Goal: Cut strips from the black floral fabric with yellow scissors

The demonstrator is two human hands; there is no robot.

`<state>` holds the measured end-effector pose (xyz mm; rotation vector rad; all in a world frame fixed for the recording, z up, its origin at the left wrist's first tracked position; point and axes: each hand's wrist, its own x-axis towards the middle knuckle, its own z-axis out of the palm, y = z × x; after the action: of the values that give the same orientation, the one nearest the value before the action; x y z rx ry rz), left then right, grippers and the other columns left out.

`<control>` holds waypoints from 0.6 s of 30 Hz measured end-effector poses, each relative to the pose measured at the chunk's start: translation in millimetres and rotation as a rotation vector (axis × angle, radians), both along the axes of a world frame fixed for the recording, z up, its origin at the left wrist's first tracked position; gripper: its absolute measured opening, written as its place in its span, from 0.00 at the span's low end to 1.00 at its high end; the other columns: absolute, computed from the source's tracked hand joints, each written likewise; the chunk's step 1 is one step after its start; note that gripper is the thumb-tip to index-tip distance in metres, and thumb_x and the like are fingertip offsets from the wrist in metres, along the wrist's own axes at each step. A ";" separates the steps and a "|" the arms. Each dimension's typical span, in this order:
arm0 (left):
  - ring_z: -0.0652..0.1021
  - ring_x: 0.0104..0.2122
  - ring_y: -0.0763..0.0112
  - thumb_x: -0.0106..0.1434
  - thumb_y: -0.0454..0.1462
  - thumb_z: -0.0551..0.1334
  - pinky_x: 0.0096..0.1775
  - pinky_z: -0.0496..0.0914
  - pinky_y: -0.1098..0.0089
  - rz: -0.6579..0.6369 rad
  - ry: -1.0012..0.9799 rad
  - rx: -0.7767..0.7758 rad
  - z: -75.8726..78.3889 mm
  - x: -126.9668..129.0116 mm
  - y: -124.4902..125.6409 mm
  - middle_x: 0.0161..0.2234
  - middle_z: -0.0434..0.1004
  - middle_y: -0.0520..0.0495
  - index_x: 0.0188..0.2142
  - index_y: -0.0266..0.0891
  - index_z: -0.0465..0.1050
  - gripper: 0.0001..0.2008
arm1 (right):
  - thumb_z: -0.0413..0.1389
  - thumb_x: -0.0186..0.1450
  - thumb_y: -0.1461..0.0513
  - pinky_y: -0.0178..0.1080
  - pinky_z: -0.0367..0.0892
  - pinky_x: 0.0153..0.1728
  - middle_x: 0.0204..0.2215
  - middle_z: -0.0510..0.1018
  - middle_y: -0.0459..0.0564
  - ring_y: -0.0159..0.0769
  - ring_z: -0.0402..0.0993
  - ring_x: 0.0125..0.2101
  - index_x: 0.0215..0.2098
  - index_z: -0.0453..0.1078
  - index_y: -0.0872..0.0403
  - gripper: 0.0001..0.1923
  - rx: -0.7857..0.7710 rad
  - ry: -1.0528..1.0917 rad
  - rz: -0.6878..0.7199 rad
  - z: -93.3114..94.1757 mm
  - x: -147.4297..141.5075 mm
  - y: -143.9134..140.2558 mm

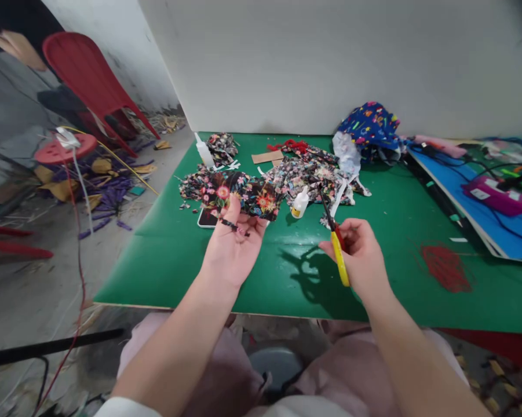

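Floral fabric piece [243, 200] in left hand [232, 246] grip

You've got matt floral cloth scraps [230, 191], glossy yellow plastic scissor handles [340, 259], and a smooth green tabletop [287, 272].

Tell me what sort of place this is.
Probably an informal craft or sewing workshop: floral fabric scraps and glue bottles lie on a green table, the right hand holds yellow-handled scissors, and offcuts litter the floor.
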<state>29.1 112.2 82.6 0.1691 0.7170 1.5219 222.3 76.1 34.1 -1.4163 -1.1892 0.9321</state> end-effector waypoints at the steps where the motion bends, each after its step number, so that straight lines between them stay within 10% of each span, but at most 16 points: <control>1: 0.70 0.16 0.83 0.63 0.34 0.58 0.31 0.73 0.77 0.009 -0.030 -0.018 1.4 1.3 -1.3 0.14 0.65 0.59 0.20 0.37 0.68 0.14 | 0.65 0.48 0.54 0.32 0.60 0.25 0.23 0.66 0.38 0.27 0.62 0.22 0.34 0.56 0.49 0.24 -0.022 0.027 -0.004 0.8 -0.1 0.5; 18: 0.77 0.23 0.81 0.45 0.28 0.70 0.26 0.75 0.82 0.100 0.142 0.183 12.1 18.3 -35.1 0.19 0.73 0.61 0.17 0.38 0.68 0.12 | 0.57 0.50 0.39 0.37 0.63 0.34 0.36 0.66 0.48 0.35 0.62 0.35 0.46 0.56 0.51 0.35 -0.016 -0.028 0.526 14.9 -42.0 -35.9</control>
<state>47.4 77.1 94.6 0.3874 0.7061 1.6842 180.3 40.2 49.0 -1.1463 -1.6182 1.2819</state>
